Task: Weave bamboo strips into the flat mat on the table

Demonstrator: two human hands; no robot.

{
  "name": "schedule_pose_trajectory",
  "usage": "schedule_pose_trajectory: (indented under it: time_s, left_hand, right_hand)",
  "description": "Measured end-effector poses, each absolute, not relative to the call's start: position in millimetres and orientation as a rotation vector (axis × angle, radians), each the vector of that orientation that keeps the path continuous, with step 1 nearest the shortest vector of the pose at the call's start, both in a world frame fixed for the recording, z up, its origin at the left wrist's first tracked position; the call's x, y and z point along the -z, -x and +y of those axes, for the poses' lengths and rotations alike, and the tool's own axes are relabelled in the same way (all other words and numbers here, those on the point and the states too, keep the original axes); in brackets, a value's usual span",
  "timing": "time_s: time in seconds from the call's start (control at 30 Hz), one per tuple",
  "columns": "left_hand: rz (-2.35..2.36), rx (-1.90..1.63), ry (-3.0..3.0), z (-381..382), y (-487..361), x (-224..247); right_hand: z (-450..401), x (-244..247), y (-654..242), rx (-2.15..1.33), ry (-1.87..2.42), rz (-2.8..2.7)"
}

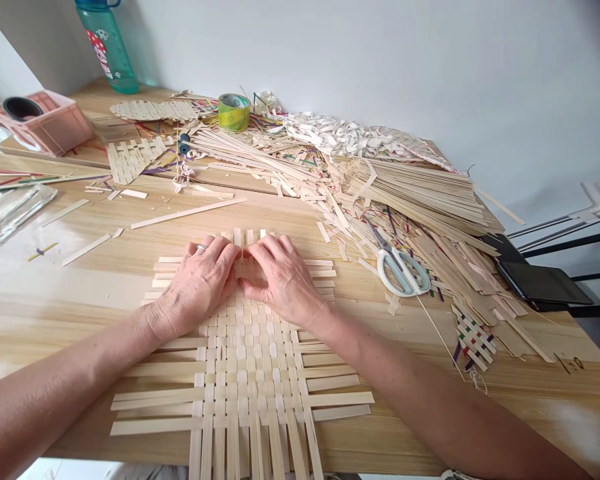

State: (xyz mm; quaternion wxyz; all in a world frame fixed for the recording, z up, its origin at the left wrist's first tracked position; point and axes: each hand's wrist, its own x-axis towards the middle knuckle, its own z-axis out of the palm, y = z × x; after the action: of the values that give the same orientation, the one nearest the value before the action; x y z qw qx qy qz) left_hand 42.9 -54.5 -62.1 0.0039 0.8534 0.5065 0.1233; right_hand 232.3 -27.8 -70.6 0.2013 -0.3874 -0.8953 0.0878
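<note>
A mat of pale, flat wooden or bamboo strips (253, 353) lies woven in a checked pattern at the table's front, with loose ends sticking out on all sides. At its far end, my left hand (203, 280) presses on the weave with bent fingers held together; a ring is on one finger. Close beside it, my right hand (285, 280) has its thumb and forefinger drawn together on the strips. Both hands grip the far part of the mat, and the fingertips of the left are partly hidden.
Scissors (403, 267) lie to the right, near a small coloured woven piece (474, 337) and a phone (543, 281). Behind are a strip bundle (420, 193), a tape roll (234, 112), a pink basket (63, 127) and a bottle (109, 47). Strip scraps are scattered about.
</note>
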Motion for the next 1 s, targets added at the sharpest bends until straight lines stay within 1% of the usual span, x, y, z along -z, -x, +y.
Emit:
schedule_pose_trajectory:
  time_s: [0.2,0.37,0.53,0.67,0.77,0.87,1.0]
  left_hand:
    - [1.610,-0.478,-2.682,-56.3,-44.0,60.6]
    - [1.539,-0.520,-2.800,-61.3,-43.8,62.0]
    - [1.554,-0.539,-2.765,-63.0,-44.5,65.0]
    - [1.551,-0.509,-2.749,-64.0,-44.7,64.2]
    - [1.513,-0.514,-2.747,-65.4,-43.6,62.7]
    - [1.464,-0.518,-2.800,-66.5,-42.9,61.2]
    - [1.552,-0.457,-2.818,-66.0,-44.6,58.8]
  right_hand:
    - [-30.6,70.6,-234.7,-0.295,1.095,-2.324]
    - [-36.7,69.4,-237.2,-0.121,1.058,-2.362]
    - [-41.8,67.4,-236.4,0.019,1.074,-2.424]
    - [-39.5,67.2,-238.4,-0.084,1.059,-2.434]
    - [-33.8,66.8,-245.0,-0.221,1.071,-2.261]
    - [-27.9,63.1,-252.9,-0.213,1.225,-2.205]
    - [-22.6,54.4,-258.8,-0.219,1.399,-2.347]
